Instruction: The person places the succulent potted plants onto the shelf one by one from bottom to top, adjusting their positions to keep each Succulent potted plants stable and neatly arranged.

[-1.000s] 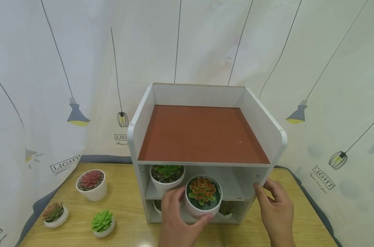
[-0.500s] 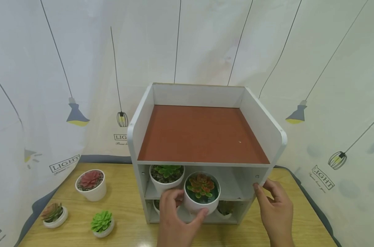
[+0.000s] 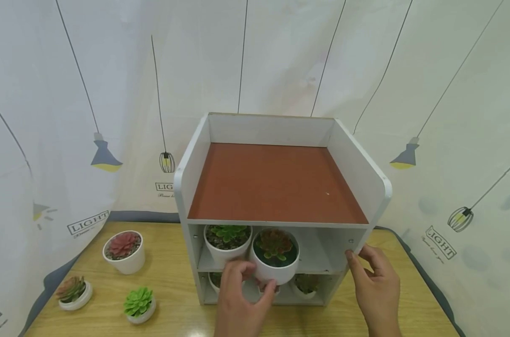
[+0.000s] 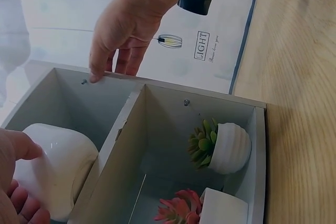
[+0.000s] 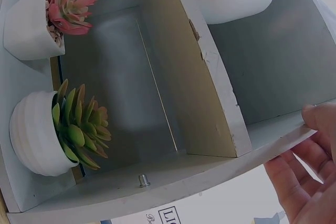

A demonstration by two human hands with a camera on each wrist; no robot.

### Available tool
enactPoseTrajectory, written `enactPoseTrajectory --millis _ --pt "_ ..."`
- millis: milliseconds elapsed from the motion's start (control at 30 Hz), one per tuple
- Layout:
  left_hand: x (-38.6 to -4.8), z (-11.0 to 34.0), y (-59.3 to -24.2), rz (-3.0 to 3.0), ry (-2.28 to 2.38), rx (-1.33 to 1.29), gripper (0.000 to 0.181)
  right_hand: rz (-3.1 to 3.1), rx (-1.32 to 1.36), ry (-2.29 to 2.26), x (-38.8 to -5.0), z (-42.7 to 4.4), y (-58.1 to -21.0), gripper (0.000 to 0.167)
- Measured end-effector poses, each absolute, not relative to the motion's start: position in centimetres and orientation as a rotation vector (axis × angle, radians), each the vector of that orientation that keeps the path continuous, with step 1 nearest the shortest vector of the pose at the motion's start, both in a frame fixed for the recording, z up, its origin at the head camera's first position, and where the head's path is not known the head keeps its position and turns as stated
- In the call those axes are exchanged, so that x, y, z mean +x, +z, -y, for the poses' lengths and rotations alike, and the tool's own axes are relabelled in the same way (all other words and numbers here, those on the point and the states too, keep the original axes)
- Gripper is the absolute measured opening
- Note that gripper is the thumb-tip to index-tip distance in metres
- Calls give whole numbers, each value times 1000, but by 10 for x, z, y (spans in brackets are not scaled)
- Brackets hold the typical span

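Observation:
My left hand holds a round white pot with a red-green succulent at the front of the middle shelf, thumb at its front and fingers along its left side. In the left wrist view this white pot lies partly inside the middle compartment. Left of it stands another white pot with a green succulent. My right hand grips the right side panel of the white shelf unit, thumb on the front edge and fingers outside; the right wrist view shows this hand too.
In the lower compartment stand a ribbed pot with a green succulent and a pot with a pink succulent. Three more potted succulents, red, brownish and bright green, stand on the wooden table at left.
My left hand has pushed the red-green succulent's pot back and slightly up, from in front of the unit to the middle shelf. The right hand keeps its grip on the side panel.

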State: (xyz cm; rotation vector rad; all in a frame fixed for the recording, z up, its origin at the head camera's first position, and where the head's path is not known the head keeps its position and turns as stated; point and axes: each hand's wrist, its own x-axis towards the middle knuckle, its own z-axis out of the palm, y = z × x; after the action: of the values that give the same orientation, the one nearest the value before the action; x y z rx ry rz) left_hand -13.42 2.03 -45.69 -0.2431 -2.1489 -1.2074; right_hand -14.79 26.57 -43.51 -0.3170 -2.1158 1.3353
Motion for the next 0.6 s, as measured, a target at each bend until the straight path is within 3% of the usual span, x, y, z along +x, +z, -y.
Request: enactPoseTrajectory --millis 300,600 --pt "-140 -21 -463 2120 -1223 -364 36 2120 -327 1341 -148 -266 -436 28" --pt "-139 -23 -459 2277 -1298 -272 31 2118 -338 1353 -148 -266 -435 28"
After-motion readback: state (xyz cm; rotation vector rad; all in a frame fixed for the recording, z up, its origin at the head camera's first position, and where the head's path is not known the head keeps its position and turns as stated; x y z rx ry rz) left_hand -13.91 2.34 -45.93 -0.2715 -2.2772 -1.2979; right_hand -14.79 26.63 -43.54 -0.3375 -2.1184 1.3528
